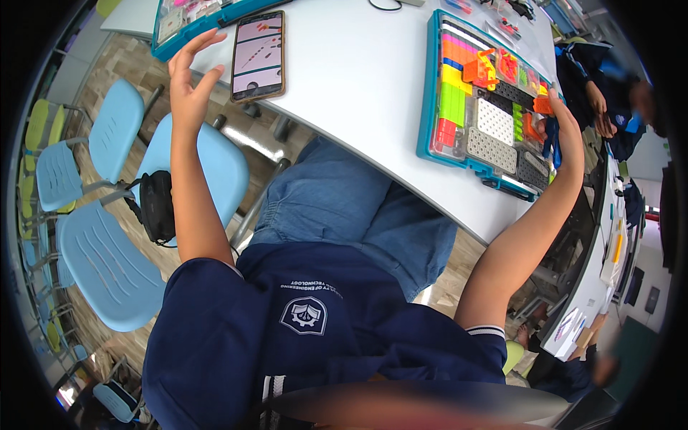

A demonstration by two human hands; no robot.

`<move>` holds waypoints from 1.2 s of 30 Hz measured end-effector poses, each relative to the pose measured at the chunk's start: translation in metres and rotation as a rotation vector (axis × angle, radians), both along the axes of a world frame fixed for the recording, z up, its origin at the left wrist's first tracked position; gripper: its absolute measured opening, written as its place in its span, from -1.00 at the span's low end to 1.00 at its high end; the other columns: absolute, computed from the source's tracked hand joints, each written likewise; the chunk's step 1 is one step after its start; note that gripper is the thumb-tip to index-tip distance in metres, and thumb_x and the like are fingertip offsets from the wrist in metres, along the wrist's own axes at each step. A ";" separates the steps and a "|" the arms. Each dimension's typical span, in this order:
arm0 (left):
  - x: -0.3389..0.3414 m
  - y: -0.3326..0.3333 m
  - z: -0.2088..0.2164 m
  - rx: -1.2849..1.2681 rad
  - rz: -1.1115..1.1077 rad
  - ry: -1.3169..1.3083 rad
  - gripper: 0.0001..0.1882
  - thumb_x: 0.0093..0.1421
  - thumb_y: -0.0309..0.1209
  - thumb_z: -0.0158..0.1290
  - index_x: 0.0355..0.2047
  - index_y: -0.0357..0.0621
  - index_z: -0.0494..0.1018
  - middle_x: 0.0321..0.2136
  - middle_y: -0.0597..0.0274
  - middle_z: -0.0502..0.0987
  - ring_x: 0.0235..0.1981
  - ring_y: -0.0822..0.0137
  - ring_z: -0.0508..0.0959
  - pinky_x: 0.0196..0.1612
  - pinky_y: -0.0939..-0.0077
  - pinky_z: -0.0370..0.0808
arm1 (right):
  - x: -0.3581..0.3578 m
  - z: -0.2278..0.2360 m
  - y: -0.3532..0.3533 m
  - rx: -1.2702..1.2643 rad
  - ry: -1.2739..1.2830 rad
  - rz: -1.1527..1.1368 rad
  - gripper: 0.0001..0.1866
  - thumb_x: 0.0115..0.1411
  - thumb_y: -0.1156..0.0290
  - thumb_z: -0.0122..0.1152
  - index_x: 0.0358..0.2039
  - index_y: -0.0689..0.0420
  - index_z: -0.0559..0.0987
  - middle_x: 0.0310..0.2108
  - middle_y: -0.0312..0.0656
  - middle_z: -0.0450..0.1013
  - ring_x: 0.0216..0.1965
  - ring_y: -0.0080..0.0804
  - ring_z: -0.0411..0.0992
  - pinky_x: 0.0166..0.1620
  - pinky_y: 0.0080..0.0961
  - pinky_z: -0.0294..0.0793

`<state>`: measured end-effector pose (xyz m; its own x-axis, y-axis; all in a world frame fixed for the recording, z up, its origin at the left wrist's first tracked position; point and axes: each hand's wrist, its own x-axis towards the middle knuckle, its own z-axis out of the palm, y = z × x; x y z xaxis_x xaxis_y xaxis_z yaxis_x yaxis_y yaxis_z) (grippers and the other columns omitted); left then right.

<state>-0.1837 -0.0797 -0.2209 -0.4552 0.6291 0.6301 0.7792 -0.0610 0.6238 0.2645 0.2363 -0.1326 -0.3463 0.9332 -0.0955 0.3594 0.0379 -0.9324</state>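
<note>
My left hand [190, 86] is raised beside the phone [259, 61], its thumb and fingers apart and holding nothing. The phone lies near the table's edge, its lit screen showing a picture of small parts. At the right, my right hand [567, 136] curls over the side of a teal-edged case [432, 86] of colourful plastic building parts. A dark blue plastic piece [552, 143] shows against its palm and thumb, partly hidden. Near these fingertips are orange pieces [542, 105]. Inside the case lie pink, yellow, green and red strips and grey perforated plates [492, 149].
A second teal case [168, 46] stands on the white table [344, 93] at the far left. Light blue chairs [107, 265] fill the left side, one bearing a black pouch [155, 208]. Other people [616, 100] are at the far right, near another table.
</note>
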 end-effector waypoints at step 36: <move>0.181 0.284 0.092 -0.172 -0.749 -0.067 -0.75 0.26 -0.31 0.03 -0.11 -0.11 0.54 -0.21 0.29 0.62 -0.10 0.37 0.56 -0.01 0.45 0.43 | 0.018 0.005 -0.008 0.157 -0.152 0.008 -0.51 0.12 -0.04 0.28 -0.40 0.24 0.55 -0.57 -0.32 0.42 -0.61 -0.67 0.29 -0.54 -0.68 0.25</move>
